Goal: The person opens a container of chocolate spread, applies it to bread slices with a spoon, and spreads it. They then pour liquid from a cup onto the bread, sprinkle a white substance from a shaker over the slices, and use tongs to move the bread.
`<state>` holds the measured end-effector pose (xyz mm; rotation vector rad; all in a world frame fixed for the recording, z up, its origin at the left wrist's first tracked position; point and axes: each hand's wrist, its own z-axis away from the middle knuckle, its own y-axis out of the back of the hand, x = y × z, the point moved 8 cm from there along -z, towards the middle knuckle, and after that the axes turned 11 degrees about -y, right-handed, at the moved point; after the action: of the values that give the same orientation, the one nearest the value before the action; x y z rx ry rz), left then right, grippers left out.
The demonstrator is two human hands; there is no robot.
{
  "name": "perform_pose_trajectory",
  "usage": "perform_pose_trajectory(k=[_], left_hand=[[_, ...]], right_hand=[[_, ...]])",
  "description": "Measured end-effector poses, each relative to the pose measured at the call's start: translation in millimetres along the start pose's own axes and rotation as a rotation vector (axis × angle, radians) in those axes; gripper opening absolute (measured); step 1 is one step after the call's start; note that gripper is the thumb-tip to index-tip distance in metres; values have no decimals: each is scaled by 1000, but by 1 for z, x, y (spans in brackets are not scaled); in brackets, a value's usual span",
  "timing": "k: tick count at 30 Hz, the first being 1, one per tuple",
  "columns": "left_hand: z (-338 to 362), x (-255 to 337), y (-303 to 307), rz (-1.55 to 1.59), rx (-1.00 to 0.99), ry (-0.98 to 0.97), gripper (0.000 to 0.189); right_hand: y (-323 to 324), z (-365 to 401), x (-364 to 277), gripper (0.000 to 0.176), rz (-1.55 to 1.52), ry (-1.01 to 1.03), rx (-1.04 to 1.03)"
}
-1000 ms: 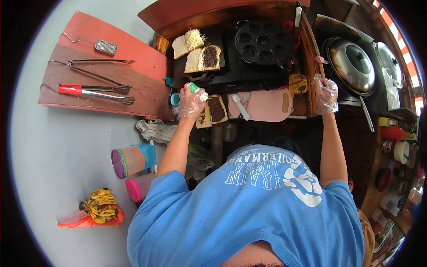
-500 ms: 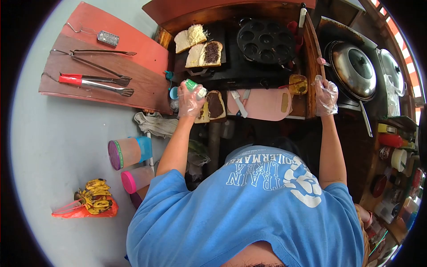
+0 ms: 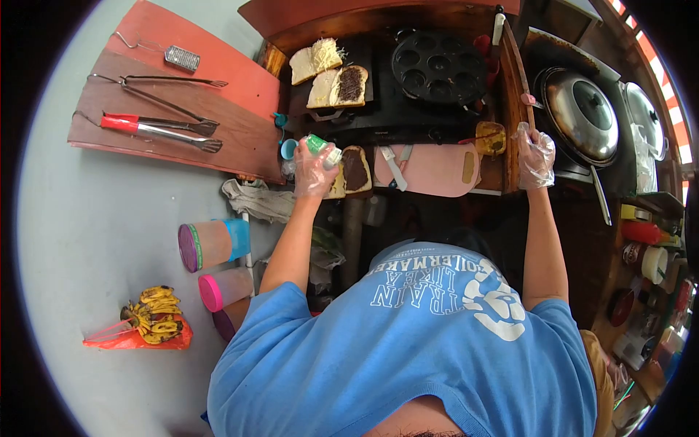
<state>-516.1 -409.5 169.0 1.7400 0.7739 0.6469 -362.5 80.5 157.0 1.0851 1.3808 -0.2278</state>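
My left hand [image 3: 314, 178], in a clear plastic glove, is closed around a small green-and-white bottle [image 3: 317, 144], tilted with its pale end toward the bread. Just right of it lie bread slices [image 3: 357, 173] with dark brown spread, one partly hidden by the hand. My right hand [image 3: 536, 162], gloved too, is closed on the wooden edge board [image 3: 526, 95] at the right of the cooking station. Further back, sandwich bread [image 3: 349, 86] topped with chocolate sprinkles and bread with grated cheese [image 3: 325, 54] sit on a dark griddle.
A pink cutting board [image 3: 437, 171] carries a knife [image 3: 393, 169]. Behind it stands a black round-moulded pan [image 3: 438, 67]. A lidded wok [image 3: 580, 109] is at right. Tongs [image 3: 160, 132] and a grater [image 3: 181, 58] hang on the red-brown board at left. Bananas [image 3: 156, 317] lie lower left.
The view has shifted slightly. My left hand still holds the bottle, whose pale end now sits a little higher beside the spread bread. My right hand stays on the wooden edge board.
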Motion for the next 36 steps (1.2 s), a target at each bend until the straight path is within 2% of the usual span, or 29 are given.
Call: perform_pose_trajectory(k=[2,7,9,17,20,23,25,27,30,32,34,36], left_hand=[[5,-2,0,9,-27,13,55],[9,-4,-5,50,-113,62,54],[7,5,7,42,32,-16,54],[19,10,3,49,9,18,53],[14,15,5,54,73,-32,52],[20,13,-1,73,-9,13,51],[16,19,10,37,111,-18,51],[17,15,5,64,36,-4,51],[13,15,5,62,78,-17,52],[20,14,3,78,37,4,53],[15,16,2,74,19,7,53],[24,17,2,66,-6,29,53]], right_hand=[[-1,1,0,27,-98,-58,-14],[-7,1,15,26,-140,-38,-24],[-4,-4,11,25,-184,-12,-16],[-8,-3,23,26,-87,-45,-30],[-6,-6,17,25,-116,-77,-31],[-7,1,12,27,-176,-75,-25],[-3,0,8,30,-229,-60,8],[1,4,-5,32,-106,-89,7],[-2,0,7,33,-151,-110,-2],[-4,0,11,33,-144,-92,5],[-6,-4,21,25,-70,-64,-7],[-7,-1,21,28,-108,-81,-16]])
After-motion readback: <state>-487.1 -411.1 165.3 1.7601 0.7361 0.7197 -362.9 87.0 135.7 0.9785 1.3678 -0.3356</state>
